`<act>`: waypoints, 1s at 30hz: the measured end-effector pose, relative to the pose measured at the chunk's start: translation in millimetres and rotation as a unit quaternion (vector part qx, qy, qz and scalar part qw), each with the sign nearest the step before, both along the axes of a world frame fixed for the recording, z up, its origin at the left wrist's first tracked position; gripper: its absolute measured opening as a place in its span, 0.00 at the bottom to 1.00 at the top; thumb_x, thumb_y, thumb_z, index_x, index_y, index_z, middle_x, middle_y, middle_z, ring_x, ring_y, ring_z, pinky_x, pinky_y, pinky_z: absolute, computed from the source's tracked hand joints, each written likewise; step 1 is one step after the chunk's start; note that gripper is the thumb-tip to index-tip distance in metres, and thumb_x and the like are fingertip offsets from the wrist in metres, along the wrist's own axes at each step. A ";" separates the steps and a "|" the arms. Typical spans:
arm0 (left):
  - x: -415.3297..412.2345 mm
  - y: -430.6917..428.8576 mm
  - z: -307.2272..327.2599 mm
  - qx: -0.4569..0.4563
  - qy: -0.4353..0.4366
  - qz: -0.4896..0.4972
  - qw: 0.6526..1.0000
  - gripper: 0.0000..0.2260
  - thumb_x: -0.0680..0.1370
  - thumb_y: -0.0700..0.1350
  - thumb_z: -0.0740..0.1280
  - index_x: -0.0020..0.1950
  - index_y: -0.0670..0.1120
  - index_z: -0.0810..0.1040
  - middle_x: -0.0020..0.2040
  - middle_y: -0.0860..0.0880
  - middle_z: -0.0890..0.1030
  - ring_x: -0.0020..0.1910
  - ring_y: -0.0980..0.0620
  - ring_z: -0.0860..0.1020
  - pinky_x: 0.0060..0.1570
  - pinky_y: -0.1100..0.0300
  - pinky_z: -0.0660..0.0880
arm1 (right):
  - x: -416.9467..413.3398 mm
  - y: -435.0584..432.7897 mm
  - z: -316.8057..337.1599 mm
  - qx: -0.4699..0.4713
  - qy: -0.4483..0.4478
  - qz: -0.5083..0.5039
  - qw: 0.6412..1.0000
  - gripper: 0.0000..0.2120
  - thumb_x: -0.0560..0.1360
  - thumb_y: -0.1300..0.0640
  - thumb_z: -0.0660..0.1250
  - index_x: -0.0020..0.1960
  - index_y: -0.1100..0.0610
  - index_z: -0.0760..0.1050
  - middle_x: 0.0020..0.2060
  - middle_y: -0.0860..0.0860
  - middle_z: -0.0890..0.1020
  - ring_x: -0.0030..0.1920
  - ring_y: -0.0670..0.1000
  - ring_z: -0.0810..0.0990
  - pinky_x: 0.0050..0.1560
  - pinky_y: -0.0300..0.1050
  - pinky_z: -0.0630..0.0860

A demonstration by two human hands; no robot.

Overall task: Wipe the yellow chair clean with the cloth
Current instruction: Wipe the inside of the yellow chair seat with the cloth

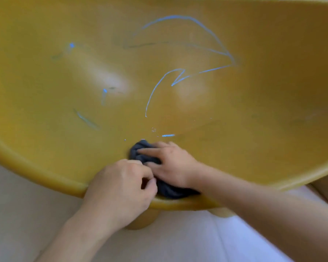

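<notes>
**Both hands on the cloth at the seat's near rim**

At the frame's 8 o'clock lies pale floor, and above it the yellow chair fills most of the view, its curved seat facing the camera. Short blue-white pen strokes sit at 9 o'clock on the seat. The left hand rests over the near rim at 6 o'clock, fingers curled, with thumb and fingertips pinching the near edge of the cloth. The dark, bunched cloth lies on the seat just inside the rim. Beneath the rim, at 6 o'clock, a yellow chair leg shows. The right hand lies flat on the cloth from 4 o'clock, fingers spread and fairly straight, pressing it down. A long arrow-like scribble runs toward 1 o'clock.
</notes>
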State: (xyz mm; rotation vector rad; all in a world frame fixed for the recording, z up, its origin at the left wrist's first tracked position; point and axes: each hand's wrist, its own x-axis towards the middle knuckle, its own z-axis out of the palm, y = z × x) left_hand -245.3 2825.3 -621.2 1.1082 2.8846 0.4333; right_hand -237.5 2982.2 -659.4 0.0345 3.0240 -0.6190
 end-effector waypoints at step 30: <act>-1.8 6.1 -2.3 0.052 0.011 0.095 0.994 0.13 0.74 0.46 0.57 0.58 0.57 0.66 0.55 0.56 0.71 0.55 0.50 0.73 0.47 0.57 0.69 | -22.7 -5.1 2.4 -0.030 0.006 0.098 0.995 0.20 0.71 0.35 0.49 0.57 0.38 0.69 0.59 0.49 0.74 0.63 0.58 0.71 0.62 0.59 0.68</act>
